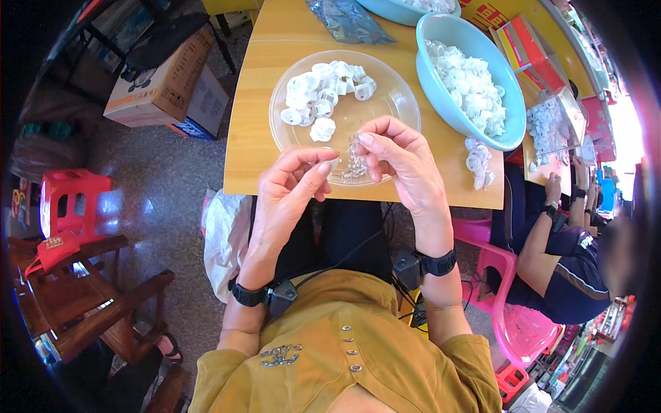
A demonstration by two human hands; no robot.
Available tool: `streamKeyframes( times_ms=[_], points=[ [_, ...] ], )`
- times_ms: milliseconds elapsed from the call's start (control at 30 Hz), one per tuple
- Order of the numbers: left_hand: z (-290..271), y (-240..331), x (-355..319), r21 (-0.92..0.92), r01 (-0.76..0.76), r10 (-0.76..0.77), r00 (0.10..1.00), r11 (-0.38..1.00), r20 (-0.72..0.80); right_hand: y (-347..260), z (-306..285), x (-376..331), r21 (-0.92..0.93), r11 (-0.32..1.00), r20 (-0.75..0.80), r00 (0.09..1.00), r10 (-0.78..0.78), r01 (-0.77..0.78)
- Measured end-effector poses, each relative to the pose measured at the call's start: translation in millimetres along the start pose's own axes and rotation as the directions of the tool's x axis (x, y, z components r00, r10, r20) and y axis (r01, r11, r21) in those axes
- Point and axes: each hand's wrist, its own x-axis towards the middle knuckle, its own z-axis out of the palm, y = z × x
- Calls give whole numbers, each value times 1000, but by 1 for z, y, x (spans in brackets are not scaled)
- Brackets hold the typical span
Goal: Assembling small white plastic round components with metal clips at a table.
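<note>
My left hand (292, 186) pinches a small whitish plastic piece (334, 163) between thumb and fingertips, over the near edge of a round see-through tray (385, 86). Close by on the right, my right hand (406, 162) has thumb and forefinger pressed together; what sits in that pinch is too small to make out. Beneath the fingers lies a little heap of thin shiny metal pieces (355, 165) in the tray. Several white plastic parts (323, 86), short and ring-like, fill the tray's far side, with one white part (322, 129) lying nearer to me.
A light blue basin (430, 76) heaped with white parts stands right of the tray, more white parts (478, 162) beside it. A blue plastic bag (350, 22) lies at the back. On the right a person (551, 255) sits on a pink chair (513, 316); a cardboard box (162, 82) is far left.
</note>
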Motion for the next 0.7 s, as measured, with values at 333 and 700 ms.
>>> streamKeyframes(
  times_ms=[333,700],
  points=[
    [21,-5,2,96,-66,65,998,993,17,8,-4,-12,-3,993,4,993,-116,116],
    [20,-4,7,196,-97,96,995,976,14,3,-4,-20,-294,945,-34,987,-160,143]
  ],
)
